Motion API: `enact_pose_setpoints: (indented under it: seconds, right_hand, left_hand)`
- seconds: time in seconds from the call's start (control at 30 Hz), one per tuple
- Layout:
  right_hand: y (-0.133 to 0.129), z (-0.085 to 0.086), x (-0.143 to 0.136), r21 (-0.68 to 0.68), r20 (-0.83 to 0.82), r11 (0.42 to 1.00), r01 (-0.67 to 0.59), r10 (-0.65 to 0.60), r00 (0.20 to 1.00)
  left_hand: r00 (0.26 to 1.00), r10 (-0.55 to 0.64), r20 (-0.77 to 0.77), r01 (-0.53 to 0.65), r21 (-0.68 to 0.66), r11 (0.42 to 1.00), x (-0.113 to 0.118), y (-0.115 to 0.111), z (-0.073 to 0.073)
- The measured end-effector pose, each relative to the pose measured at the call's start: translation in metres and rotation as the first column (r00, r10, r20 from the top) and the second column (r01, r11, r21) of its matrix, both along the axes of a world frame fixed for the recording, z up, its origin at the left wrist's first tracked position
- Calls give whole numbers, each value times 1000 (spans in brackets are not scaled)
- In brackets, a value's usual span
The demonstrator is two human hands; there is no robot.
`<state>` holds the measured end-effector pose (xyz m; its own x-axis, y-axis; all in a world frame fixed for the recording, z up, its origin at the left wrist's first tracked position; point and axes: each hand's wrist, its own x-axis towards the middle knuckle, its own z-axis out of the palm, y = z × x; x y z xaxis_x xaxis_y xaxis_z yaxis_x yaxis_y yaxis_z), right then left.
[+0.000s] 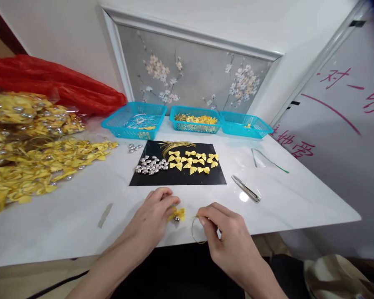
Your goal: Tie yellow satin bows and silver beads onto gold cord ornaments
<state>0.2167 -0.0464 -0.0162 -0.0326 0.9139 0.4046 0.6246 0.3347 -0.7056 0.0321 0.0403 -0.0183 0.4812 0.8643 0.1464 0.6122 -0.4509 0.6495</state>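
Near the table's front edge, my left hand [158, 211] has its fingers closed on a yellow ribbon bow [180, 214] with a silver bell [177, 219] at its middle. To the right, my right hand [222, 226] pinches a thin gold cord [193, 232], which curves down in a loop. Just beyond both hands lies a black mat [177, 179]. On it are a cluster of silver bells [151, 165], several yellow bows [193, 162] in rows, and a bundle of gold cords [177, 145].
Silver thread snips [246, 189] lie right of the mat. Three blue baskets [134, 120] line the wall. Finished-looking yellow bow strands [50, 166] and a red bag [56, 83] fill the left side. A green tie [271, 161] and grey strip [105, 215] lie on the table.
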Motion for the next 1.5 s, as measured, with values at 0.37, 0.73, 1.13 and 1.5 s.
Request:
enact_pose_setpoints:
  seconds: [0.37, 0.73, 1.13, 1.5]
  right_hand:
    - [2, 1, -6, 43, -21, 999, -30, 30, 999]
    - [12, 2, -20, -36, -112, 997, -74, 70, 991]
    - [-3, 24, -24, 156, 3, 988, -5, 5, 1000]
    - [-6, 36, -26, 125, 79, 992, -24, 14, 997]
  left_hand:
    - [992, -126, 14, 125, 10, 992, -10, 4, -6]
    - [997, -6, 82, 20, -169, 985, -2, -24, 18]
    - [958, 87, 274, -100, 32, 995, -10, -39, 28]
    - [921, 109, 374, -162, 114, 980, -13, -41, 32]
